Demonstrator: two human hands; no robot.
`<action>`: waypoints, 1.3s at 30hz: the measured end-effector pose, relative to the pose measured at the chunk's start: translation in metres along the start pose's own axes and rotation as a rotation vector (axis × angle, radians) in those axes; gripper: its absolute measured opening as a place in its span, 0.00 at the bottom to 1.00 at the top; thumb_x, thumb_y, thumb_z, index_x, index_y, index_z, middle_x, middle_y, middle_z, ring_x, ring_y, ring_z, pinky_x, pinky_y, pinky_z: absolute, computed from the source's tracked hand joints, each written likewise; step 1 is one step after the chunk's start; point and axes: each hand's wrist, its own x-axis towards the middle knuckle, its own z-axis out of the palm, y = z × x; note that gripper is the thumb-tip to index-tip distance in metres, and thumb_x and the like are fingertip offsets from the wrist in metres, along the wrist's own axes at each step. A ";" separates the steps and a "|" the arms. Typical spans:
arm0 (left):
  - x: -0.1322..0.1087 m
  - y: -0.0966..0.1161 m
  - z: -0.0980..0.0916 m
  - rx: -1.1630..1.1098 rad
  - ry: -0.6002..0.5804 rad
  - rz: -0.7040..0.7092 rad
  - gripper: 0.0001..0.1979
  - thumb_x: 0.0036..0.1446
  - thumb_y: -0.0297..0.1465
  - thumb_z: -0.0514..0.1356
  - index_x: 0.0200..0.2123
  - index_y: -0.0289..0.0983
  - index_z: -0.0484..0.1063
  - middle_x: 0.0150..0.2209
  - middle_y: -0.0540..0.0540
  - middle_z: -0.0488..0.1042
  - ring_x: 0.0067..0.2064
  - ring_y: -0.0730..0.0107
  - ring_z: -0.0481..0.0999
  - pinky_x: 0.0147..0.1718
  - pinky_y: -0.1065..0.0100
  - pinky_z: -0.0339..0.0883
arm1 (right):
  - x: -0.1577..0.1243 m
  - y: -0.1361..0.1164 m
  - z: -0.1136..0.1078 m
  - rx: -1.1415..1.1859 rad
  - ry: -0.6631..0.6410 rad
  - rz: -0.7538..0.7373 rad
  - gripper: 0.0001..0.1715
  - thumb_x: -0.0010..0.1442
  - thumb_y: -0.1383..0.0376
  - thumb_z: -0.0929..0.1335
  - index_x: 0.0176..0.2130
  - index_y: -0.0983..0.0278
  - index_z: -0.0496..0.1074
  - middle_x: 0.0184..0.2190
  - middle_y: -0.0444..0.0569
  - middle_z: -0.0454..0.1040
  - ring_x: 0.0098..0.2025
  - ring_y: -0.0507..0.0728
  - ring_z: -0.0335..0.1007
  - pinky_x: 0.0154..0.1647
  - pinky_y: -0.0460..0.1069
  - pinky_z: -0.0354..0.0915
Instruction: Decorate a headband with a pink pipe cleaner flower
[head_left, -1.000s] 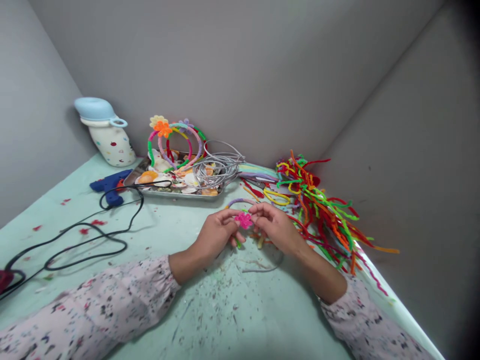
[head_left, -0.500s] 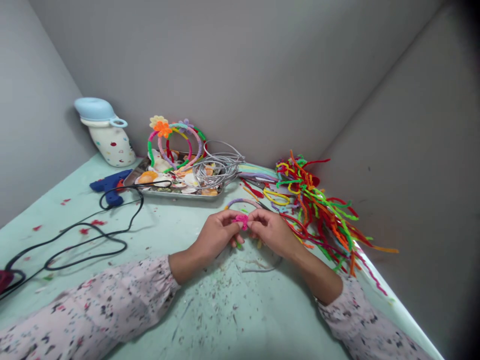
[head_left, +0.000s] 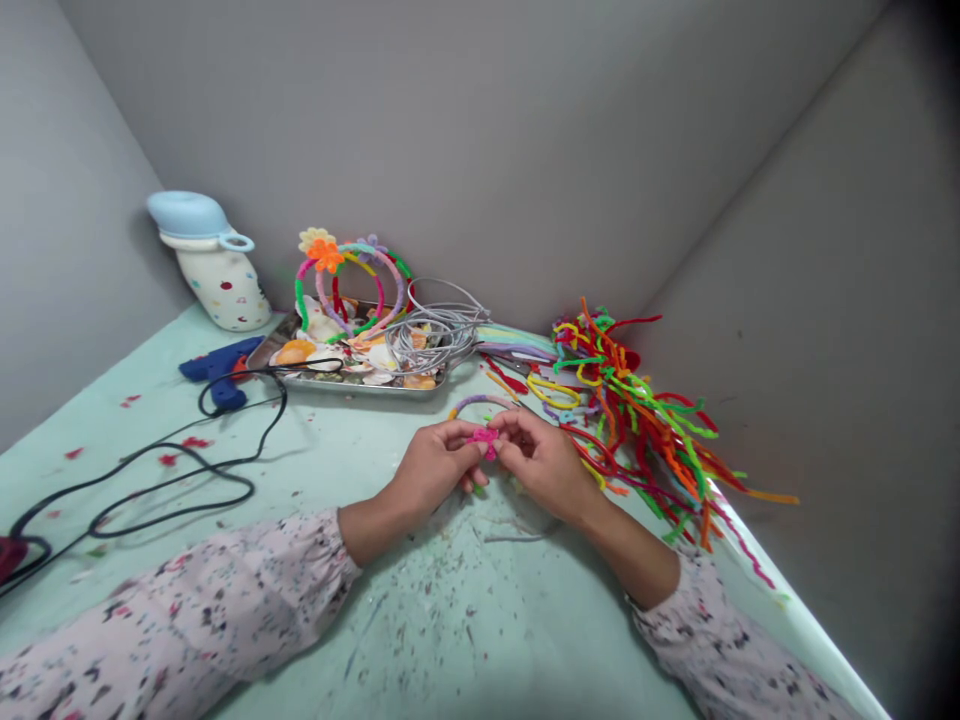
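Observation:
My left hand [head_left: 431, 468] and my right hand [head_left: 546, 462] meet over the pale green table [head_left: 315, 470], both pinching a small pink pipe-cleaner flower [head_left: 482, 440] between their fingertips. The flower is mostly hidden by the fingers. A bit of green stem shows below my left fingers. A thin grey wire piece [head_left: 510, 535] lies on the table just under my right wrist. A lilac-wrapped hoop [head_left: 480, 402] lies just beyond my hands.
A heap of coloured pipe cleaners [head_left: 637, 410] fills the right corner. A metal tray [head_left: 352, 385] with shells, grey wire hoops [head_left: 439, 330] and decorated headbands [head_left: 349, 275] stands at the back. A blue glue gun [head_left: 217, 368] and its black cord [head_left: 165, 480] lie left, near a white jug [head_left: 214, 270].
The pink flower has been turned and closed in between the fingers, showing less of itself. My right hand has shifted slightly left toward my left hand.

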 end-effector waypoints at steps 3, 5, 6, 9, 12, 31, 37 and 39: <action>0.001 -0.001 -0.001 0.002 -0.010 0.003 0.10 0.50 0.30 0.62 0.37 0.31 0.74 0.19 0.49 0.73 0.19 0.76 0.70 0.18 0.75 0.62 | 0.000 0.000 0.000 -0.034 0.002 -0.001 0.09 0.58 0.66 0.64 0.41 0.63 0.70 0.30 0.45 0.72 0.31 0.52 0.67 0.32 0.46 0.62; 0.001 -0.002 0.000 0.012 -0.013 0.001 0.11 0.51 0.29 0.61 0.38 0.31 0.74 0.19 0.49 0.73 0.20 0.75 0.71 0.18 0.75 0.62 | 0.000 -0.002 0.000 -0.058 0.002 -0.011 0.10 0.58 0.66 0.64 0.41 0.63 0.70 0.30 0.45 0.72 0.30 0.52 0.67 0.31 0.46 0.62; 0.001 -0.002 0.000 0.018 -0.017 0.001 0.12 0.51 0.28 0.60 0.39 0.30 0.74 0.19 0.49 0.73 0.20 0.75 0.71 0.18 0.75 0.62 | 0.000 -0.004 0.001 -0.079 0.010 -0.018 0.10 0.58 0.65 0.65 0.41 0.63 0.70 0.31 0.45 0.72 0.30 0.52 0.67 0.31 0.46 0.63; 0.000 -0.004 0.000 0.045 -0.044 0.011 0.13 0.50 0.26 0.59 0.41 0.30 0.74 0.20 0.49 0.73 0.20 0.75 0.71 0.18 0.75 0.62 | 0.000 -0.006 0.002 -0.171 0.053 -0.040 0.10 0.56 0.63 0.67 0.40 0.63 0.70 0.32 0.47 0.73 0.29 0.52 0.67 0.32 0.47 0.63; 0.000 -0.006 -0.001 0.079 -0.055 0.012 0.15 0.51 0.26 0.59 0.43 0.30 0.74 0.20 0.49 0.73 0.20 0.75 0.71 0.18 0.75 0.62 | 0.000 -0.006 0.003 -0.217 0.080 -0.035 0.08 0.57 0.63 0.66 0.37 0.63 0.71 0.32 0.47 0.74 0.29 0.53 0.68 0.32 0.48 0.63; 0.001 -0.006 -0.001 0.096 -0.064 0.012 0.15 0.52 0.27 0.58 0.43 0.31 0.74 0.19 0.49 0.74 0.19 0.75 0.71 0.18 0.76 0.62 | 0.001 0.001 0.004 -0.131 0.109 -0.014 0.09 0.57 0.64 0.67 0.38 0.64 0.72 0.35 0.49 0.75 0.31 0.53 0.70 0.33 0.47 0.66; -0.001 0.000 0.000 0.005 -0.047 0.007 0.16 0.49 0.25 0.59 0.44 0.30 0.72 0.20 0.49 0.74 0.21 0.74 0.72 0.18 0.76 0.62 | 0.001 0.002 0.004 -0.060 0.110 0.010 0.11 0.59 0.64 0.64 0.42 0.63 0.71 0.36 0.48 0.76 0.34 0.53 0.71 0.33 0.47 0.67; -0.001 0.002 0.001 -0.011 -0.043 0.005 0.17 0.48 0.24 0.59 0.44 0.29 0.72 0.21 0.48 0.74 0.21 0.74 0.73 0.18 0.76 0.62 | 0.001 0.003 0.005 -0.092 0.105 -0.011 0.12 0.57 0.63 0.67 0.42 0.64 0.71 0.37 0.49 0.76 0.34 0.53 0.71 0.34 0.47 0.67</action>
